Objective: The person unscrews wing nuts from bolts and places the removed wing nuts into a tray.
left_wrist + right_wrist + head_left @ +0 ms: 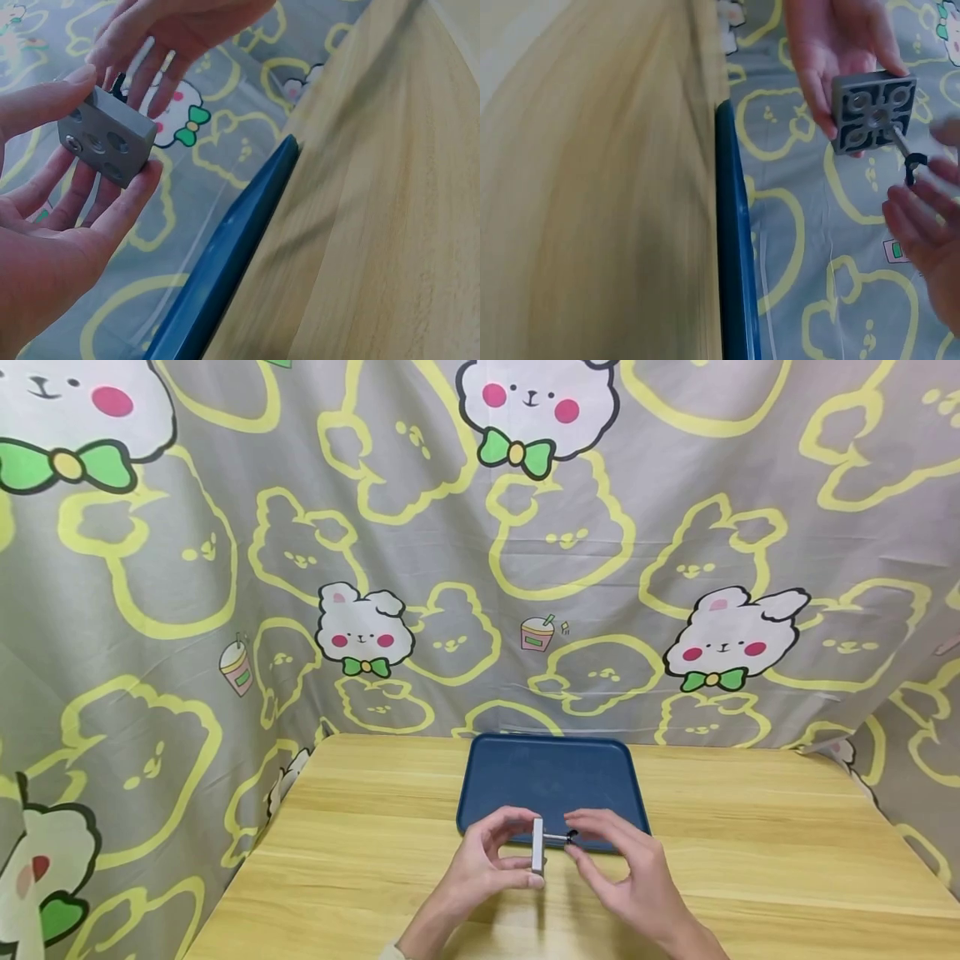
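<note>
My left hand [480,864] grips a grey square block [537,849] by its edges, upright on its side above the table. In the left wrist view, the smooth face of the block [101,142] shows several round holes. From its ribbed underside, seen in the right wrist view, a thin metal rod [901,141] sticks out toward my right hand [637,864]. A black, curved wing-like head [914,163] is at the rod's end. The fingers and thumb of my right hand are spread around that head, fingertips close to it.
A dark blue tray [555,785] lies on the wooden table [360,843], just beyond my hands. Behind and at both sides hangs a grey curtain [442,552] printed with cartoon animals.
</note>
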Motion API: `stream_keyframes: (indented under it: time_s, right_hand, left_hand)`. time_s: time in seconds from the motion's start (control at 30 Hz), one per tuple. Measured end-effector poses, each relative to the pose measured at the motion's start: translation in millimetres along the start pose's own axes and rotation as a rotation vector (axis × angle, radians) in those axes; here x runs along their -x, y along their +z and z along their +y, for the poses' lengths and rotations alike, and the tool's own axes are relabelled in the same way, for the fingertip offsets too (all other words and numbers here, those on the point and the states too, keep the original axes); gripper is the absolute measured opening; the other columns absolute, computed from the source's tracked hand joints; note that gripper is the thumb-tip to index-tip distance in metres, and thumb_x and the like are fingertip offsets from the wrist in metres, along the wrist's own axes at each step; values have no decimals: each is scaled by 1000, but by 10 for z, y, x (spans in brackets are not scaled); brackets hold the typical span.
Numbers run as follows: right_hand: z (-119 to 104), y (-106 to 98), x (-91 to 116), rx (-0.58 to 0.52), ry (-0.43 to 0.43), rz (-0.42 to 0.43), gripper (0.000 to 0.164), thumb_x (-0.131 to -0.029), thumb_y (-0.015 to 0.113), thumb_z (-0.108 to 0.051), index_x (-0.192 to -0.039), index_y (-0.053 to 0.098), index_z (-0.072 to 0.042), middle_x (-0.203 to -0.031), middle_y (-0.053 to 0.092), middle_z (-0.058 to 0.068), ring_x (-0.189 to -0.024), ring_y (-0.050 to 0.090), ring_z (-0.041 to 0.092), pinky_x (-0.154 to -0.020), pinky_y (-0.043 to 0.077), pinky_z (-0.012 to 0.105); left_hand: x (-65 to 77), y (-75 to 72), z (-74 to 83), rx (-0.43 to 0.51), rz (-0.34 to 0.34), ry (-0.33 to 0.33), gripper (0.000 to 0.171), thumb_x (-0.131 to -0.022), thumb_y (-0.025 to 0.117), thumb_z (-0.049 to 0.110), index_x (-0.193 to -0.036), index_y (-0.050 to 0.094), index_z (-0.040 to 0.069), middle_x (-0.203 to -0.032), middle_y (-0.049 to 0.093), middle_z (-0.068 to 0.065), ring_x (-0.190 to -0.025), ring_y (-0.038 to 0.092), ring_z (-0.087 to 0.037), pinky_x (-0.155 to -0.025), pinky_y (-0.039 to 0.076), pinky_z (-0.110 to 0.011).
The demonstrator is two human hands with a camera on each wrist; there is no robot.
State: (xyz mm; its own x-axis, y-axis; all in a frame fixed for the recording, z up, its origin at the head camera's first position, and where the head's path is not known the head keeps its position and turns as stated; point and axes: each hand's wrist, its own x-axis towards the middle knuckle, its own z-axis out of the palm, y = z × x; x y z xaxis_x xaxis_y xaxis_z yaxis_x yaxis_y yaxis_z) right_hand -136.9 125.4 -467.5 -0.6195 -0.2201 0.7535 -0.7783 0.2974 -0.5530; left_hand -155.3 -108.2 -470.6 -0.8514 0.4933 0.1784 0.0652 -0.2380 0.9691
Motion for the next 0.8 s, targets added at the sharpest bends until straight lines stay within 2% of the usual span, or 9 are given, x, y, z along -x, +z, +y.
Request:
stream_keyframes:
  time_s: [0.07, 0.13, 0.2, 0.27, 0.33, 0.47, 0.6, 0.67, 0.8]
  right_hand:
    - [-37, -14, -4, -118, 249, -7, 29, -91, 77, 0, -118, 71, -8, -112, 73, 13, -99, 73, 20, -84, 63, 26]
    - [-55, -32, -17, -257, 512, -7, 21, -97, 72, -6, -118, 70, -4, -111, 73, 17, -96, 73, 21, -79, 65, 31]
    - [-55, -57, -37, -395, 737, -16, 25, -100, 69, -15, -118, 68, 1, -110, 73, 20, -95, 74, 22, -79, 66, 35]
    - [-35, -87, -53, -513, 883, -55, 32, -101, 68, -20, -119, 66, 6, -109, 73, 20, -95, 74, 25, -79, 66, 37]
    - [-11, -119, -60, -603, 968, -111, 35, -101, 68, -22, -119, 66, 8, -107, 74, 18, -95, 74, 25, -81, 65, 37]
    - [33, -165, -51, -707, 1035, -204, 34, -101, 67, -22, -117, 67, 8, -103, 75, 15, -94, 75, 24, -82, 64, 34]
    - [56, -177, -28, -713, 1025, -230, 31, -100, 69, -18, -114, 67, 9, -99, 76, 15, -91, 75, 22, -78, 65, 32]
    - [57, -175, -19, -687, 982, -235, 31, -99, 69, -15, -114, 66, 12, -99, 76, 16, -90, 75, 22, -77, 65, 32]
    - [41, -152, -9, -576, 792, -222, 28, -97, 71, -8, -112, 64, 15, -98, 75, 21, -89, 75, 23, -75, 66, 36]
  left_hand:
    - [-2, 6, 0, -24, 5, 4, 63, -76, 85, -10, -133, 58, -2, -133, 57, -22, -126, 56, -30, -97, 59, -48]
    - [-3, 12, -8, -48, -1, 21, 64, -75, 84, -13, -133, 58, -3, -133, 55, -25, -125, 57, -27, -97, 59, -47]
    - [-5, 20, -21, -67, -14, 48, 65, -73, 83, -16, -132, 58, -4, -132, 54, -26, -124, 57, -25, -97, 59, -47]
    - [-6, 25, -39, -71, -28, 74, 65, -73, 83, -17, -132, 57, -4, -131, 53, -25, -125, 57, -24, -97, 59, -47]
    - [-6, 27, -53, -72, -42, 102, 65, -73, 82, -17, -132, 57, -5, -131, 52, -25, -125, 56, -24, -98, 58, -48]
    - [-4, 25, -72, -74, -56, 133, 65, -73, 83, -17, -131, 57, -5, -132, 51, -25, -126, 56, -23, -98, 58, -48]
    - [-6, 25, -80, -86, -62, 133, 64, -73, 83, -17, -131, 57, -4, -132, 52, -21, -125, 57, -22, -98, 58, -47]
    - [-8, 28, -83, -88, -63, 130, 65, -73, 83, -17, -131, 57, -4, -132, 53, -19, -125, 57, -21, -98, 58, -46]
    - [-13, 27, -76, -82, -51, 111, 65, -72, 83, -17, -131, 58, -3, -132, 54, -17, -125, 57, -22, -97, 59, -46]
